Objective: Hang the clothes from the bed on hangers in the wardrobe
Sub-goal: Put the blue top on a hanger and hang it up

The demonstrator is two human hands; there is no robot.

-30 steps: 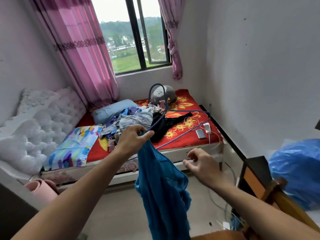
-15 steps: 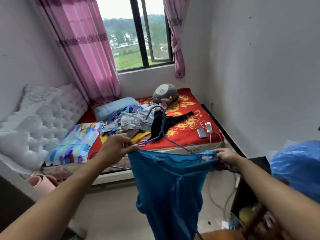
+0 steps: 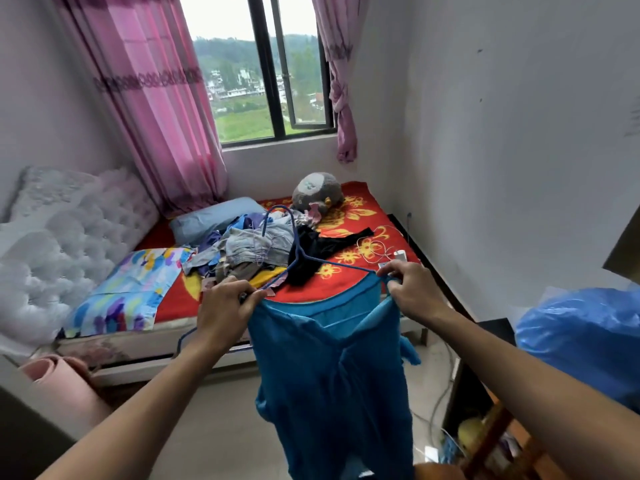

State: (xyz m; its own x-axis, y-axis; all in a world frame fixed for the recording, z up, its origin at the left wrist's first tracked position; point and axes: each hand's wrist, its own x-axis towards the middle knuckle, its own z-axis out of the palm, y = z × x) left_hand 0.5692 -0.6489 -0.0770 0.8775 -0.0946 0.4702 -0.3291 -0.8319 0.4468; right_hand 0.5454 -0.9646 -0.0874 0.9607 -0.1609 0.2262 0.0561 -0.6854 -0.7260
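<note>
The bed (image 3: 175,301) wears a red cover with yellow flowers, its tufted headboard (image 3: 69,237) to the left. A patterned pillow (image 3: 128,289) lies at the near left, a blue pillow (image 3: 214,220) behind it. Mid-bed sits a heap of clothes (image 3: 249,251), with a black garment (image 3: 322,247) spread touching its right side. A grey plush (image 3: 317,194) rests at the far end. A white cable (image 3: 374,247) coils near the right edge, ending at what may be a charger (image 3: 400,254). On the floor (image 3: 214,427), a pink roll (image 3: 59,375) lies near left, beside the bed.
</note>
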